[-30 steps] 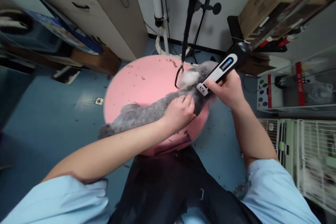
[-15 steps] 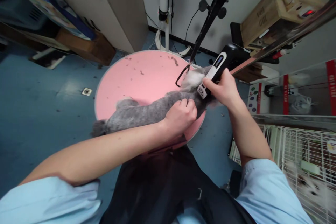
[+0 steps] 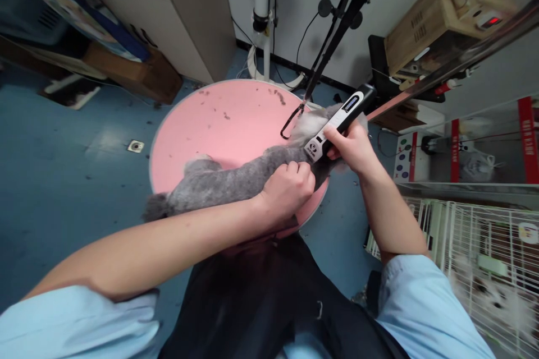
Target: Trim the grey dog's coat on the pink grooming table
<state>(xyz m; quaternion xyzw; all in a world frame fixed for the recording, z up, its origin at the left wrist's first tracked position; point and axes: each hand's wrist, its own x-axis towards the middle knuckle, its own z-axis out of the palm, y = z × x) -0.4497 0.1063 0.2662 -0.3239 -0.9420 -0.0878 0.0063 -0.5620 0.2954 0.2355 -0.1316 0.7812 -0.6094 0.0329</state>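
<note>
On the long black and white clippers (image 3: 337,119), the right hand (image 3: 356,148) has its thumb on top and its fingers bent around the side, so they are closed on it. The front end of the clippers touches the grey dog (image 3: 223,182), close to its neck. Just beside that end, the left hand (image 3: 290,188) rests on the dog with its fingers curled in (I can't tell if they pinch any fur). Half a second ago the clippers sat a bit farther up toward the head; now they have slid back nearer to the left hand, and their back end is lower. The left hand has stayed in almost the same spot. The dog is on a round pink table (image 3: 202,134), with little bits of hair (image 3: 280,96) on it. Past the dog's head hangs a black strap (image 3: 338,39).
</note>
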